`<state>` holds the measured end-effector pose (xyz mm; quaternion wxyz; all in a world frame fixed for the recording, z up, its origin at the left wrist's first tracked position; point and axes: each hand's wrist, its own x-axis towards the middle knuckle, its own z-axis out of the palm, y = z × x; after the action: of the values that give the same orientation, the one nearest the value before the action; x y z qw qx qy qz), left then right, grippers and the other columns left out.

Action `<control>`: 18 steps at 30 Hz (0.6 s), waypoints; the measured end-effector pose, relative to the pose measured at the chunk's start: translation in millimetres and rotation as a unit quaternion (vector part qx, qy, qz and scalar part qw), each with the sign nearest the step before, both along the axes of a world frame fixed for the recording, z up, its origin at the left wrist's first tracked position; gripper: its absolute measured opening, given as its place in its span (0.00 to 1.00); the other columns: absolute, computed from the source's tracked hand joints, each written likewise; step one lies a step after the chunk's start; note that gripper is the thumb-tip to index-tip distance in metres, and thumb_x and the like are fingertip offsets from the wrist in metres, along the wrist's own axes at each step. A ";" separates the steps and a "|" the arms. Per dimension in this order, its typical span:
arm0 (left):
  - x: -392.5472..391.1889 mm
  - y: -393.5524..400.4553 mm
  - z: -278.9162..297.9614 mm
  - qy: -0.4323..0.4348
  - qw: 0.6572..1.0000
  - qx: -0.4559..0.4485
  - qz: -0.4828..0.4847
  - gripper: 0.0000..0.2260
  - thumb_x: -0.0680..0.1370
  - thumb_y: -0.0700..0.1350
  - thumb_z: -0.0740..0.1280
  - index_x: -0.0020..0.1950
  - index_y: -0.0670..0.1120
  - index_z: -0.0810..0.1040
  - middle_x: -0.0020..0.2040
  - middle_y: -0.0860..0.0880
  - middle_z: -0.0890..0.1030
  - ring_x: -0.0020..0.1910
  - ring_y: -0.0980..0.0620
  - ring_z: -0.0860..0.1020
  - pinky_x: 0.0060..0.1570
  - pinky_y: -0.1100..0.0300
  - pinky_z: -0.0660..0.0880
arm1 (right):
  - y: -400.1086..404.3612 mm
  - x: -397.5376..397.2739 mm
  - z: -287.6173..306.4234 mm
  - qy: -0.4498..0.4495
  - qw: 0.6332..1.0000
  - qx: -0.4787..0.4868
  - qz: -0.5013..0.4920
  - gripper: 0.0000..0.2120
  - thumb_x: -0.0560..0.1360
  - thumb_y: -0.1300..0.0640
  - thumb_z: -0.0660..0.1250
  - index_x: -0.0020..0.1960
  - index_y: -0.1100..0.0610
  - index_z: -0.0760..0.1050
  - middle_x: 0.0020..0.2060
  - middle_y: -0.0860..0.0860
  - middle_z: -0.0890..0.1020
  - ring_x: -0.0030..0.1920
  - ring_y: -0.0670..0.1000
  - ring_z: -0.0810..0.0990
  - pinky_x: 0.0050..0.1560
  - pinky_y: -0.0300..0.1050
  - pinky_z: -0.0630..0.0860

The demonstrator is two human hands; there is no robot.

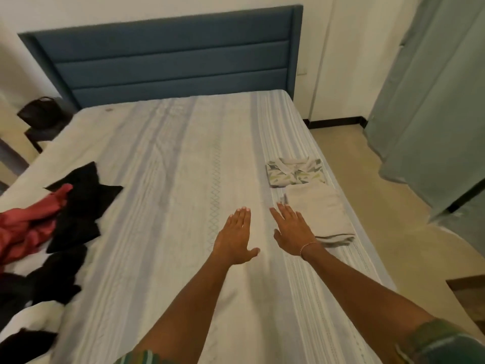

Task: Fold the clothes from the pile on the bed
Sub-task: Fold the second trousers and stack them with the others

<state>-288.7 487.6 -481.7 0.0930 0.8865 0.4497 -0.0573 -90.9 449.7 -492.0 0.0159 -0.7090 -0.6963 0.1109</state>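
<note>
I have both hands out flat over the striped bed [168, 158], palms down, fingers straight and holding nothing — the left hand [235, 237] over the middle of the sheet, the right hand [292, 229] just beside a folded beige garment [317, 215], its fingertips at the garment's near-left corner. Beyond that lies a folded patterned shirt [295, 171], close to the bed's right edge. The unfolded pile [47, 232] sits well apart at the left edge — black, red and white pieces tangled together. A blue headboard [168, 56] stands at the far end.
</note>
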 end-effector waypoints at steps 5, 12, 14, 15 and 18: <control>-81.0 -30.2 38.1 0.005 1.000 0.012 0.008 0.49 0.78 0.64 0.64 0.81 0.42 0.36 0.82 0.43 0.38 0.81 0.45 0.39 0.80 0.50 0.44 | -35.7 -76.8 33.2 0.000 1.000 0.018 0.002 0.36 0.82 0.55 0.61 0.83 0.52 0.43 0.82 0.55 0.45 0.81 0.57 0.45 0.80 0.56 0.48; -167.7 -63.8 67.4 0.029 0.999 0.023 0.023 0.48 0.79 0.63 0.64 0.81 0.42 0.36 0.82 0.44 0.38 0.81 0.45 0.39 0.80 0.48 0.46 | -58.5 -164.0 56.6 -0.015 0.999 0.034 0.031 0.37 0.81 0.57 0.61 0.83 0.53 0.43 0.82 0.55 0.44 0.82 0.56 0.45 0.80 0.56 0.46; -186.4 -70.9 72.4 0.037 0.998 0.033 0.031 0.47 0.79 0.63 0.63 0.81 0.42 0.36 0.82 0.44 0.38 0.81 0.45 0.39 0.80 0.48 0.45 | -62.5 -184.0 61.3 -0.015 0.998 0.041 0.043 0.37 0.82 0.57 0.61 0.83 0.53 0.43 0.82 0.55 0.44 0.82 0.56 0.45 0.80 0.55 0.46; -191.8 -72.6 73.9 0.040 0.998 0.033 0.035 0.47 0.79 0.63 0.63 0.81 0.42 0.36 0.82 0.44 0.38 0.81 0.45 0.38 0.80 0.48 0.45 | -63.6 -190.0 62.3 -0.018 0.998 0.040 0.047 0.37 0.82 0.57 0.61 0.83 0.53 0.43 0.82 0.55 0.44 0.82 0.57 0.45 0.80 0.56 0.46; -212.2 -77.8 77.7 0.039 0.997 0.043 0.060 0.47 0.79 0.63 0.63 0.81 0.42 0.36 0.82 0.44 0.38 0.81 0.45 0.39 0.80 0.48 0.45 | -62.4 -211.0 66.6 -0.024 0.996 0.044 0.077 0.37 0.82 0.57 0.62 0.83 0.54 0.42 0.82 0.55 0.45 0.82 0.57 0.45 0.80 0.56 0.46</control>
<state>-501.0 409.8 -404.0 0.0410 0.8579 0.5078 -0.0667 -301.9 387.3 -425.4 0.0215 -0.6543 -0.7532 0.0640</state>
